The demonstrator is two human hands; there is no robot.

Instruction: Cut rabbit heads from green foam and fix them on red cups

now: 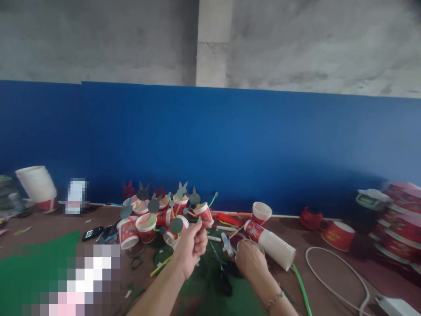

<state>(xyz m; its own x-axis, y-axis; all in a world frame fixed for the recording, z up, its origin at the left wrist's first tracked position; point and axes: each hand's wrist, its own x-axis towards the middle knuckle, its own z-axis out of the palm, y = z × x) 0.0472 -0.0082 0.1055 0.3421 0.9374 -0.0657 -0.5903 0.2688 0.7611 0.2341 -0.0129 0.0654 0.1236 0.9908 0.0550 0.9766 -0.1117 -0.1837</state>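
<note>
My left hand (192, 246) is closed in a pinch around a thin green piece (199, 219), whose tip shows above the fingers. My right hand (251, 259) reaches down at a round clear container (258, 247); its fingertips are hidden. Between the hands lie black-handled scissors (223, 278), with a glue tube (226, 244) just behind them. Behind my left hand, red-and-white paper cups (127, 233) stand or lie in a cluster, several with rabbit-shaped cutouts (182, 190) and coloured stems.
A stack of cups (272, 245) lies right of my right hand, near a green tube (301, 287) and a white cable (345, 259). Stacked red tubs (403, 219) stand far right. A green sheet (39, 265) lies left. A blue panel (210, 145) rises behind the table.
</note>
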